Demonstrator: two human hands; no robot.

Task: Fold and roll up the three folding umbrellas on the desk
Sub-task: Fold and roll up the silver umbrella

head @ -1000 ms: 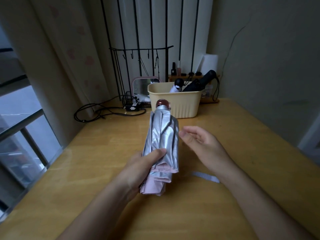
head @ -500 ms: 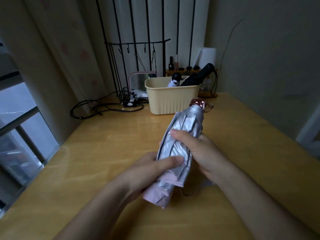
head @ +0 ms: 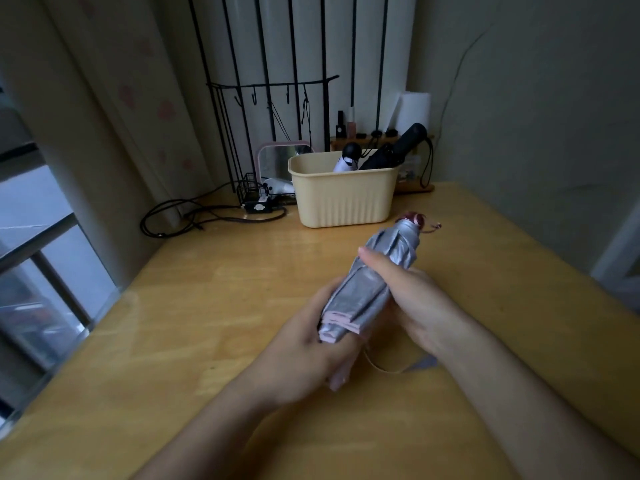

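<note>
you hold the silver folding umbrella with pink edging (head: 370,285) above the wooden desk (head: 207,306): left hand (head: 311,348) grips its lower end, right hand (head: 408,299) wraps the middle. the fabric looks light, soft and slippery, so keep your grip around the pleats.

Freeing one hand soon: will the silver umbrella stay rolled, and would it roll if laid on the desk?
The silver umbrella probably won't stay rolled: its folds look soft and its strap trails unfastened. Being roughly round, it may roll on the desk, though the uneven folds could stop it.
</note>
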